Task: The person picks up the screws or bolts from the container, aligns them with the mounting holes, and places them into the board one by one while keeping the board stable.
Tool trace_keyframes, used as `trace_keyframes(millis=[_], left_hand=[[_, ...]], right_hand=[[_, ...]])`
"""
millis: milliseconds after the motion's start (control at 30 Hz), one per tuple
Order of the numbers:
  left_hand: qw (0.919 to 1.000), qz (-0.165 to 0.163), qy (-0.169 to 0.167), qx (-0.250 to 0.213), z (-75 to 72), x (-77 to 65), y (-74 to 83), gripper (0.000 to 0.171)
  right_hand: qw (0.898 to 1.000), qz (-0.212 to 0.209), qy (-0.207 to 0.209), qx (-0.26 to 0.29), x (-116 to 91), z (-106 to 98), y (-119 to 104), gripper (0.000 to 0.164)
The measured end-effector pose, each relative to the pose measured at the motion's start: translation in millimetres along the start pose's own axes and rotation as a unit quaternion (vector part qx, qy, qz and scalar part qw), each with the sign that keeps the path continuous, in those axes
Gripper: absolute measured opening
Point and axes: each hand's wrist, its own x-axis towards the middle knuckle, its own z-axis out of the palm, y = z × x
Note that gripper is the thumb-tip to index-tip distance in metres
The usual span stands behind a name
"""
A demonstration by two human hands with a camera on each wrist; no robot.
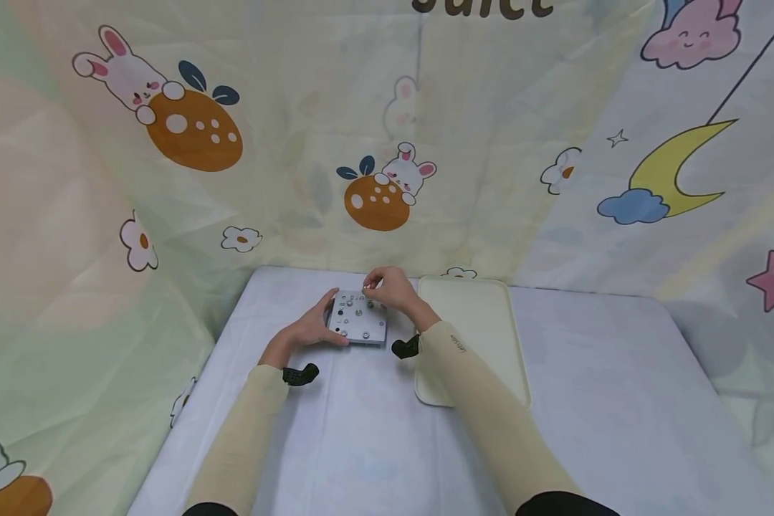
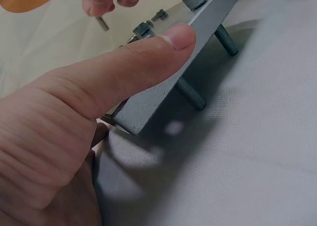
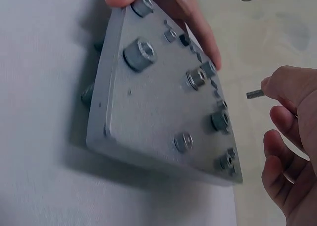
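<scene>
A grey metal plate (image 1: 359,324) carries several socket-head bolts (image 3: 139,54) of different sizes across its top. Threaded shanks (image 2: 190,93) stick out below it, over the white cloth. My left hand (image 1: 309,327) grips the plate along its left side, with the thumb (image 2: 163,50) across the near edge and the fingers round the far side. Above the plate's far part, my right hand (image 1: 392,288) pinches a small screw (image 3: 255,94) between thumb and forefinger. The screw's threaded end shows, apart from the plate, and its head is hidden by the fingertips.
A cream tray (image 1: 467,301) lies to the right of the plate, partly under my right forearm. White cloth (image 1: 361,444) covers the table, and a printed fabric backdrop (image 1: 284,129) rises behind its far edge.
</scene>
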Motion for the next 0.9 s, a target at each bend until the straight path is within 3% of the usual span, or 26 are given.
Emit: trace_keyframes(millis=[533,900], left_hand=[[0.9999,0.008,0.004,0.008,0.0,-0.7,-3.0,0.139],[0.9999,0.007,0.008,0.000,0.3,-1.6,-2.9,0.138]], right_hand=[[0.999,0.004,-0.032,-0.029,15.5,26.9,-13.9,0.007],[0.999,0.017,-0.028,-0.036,17.2,33.8,-19.4,0.008]])
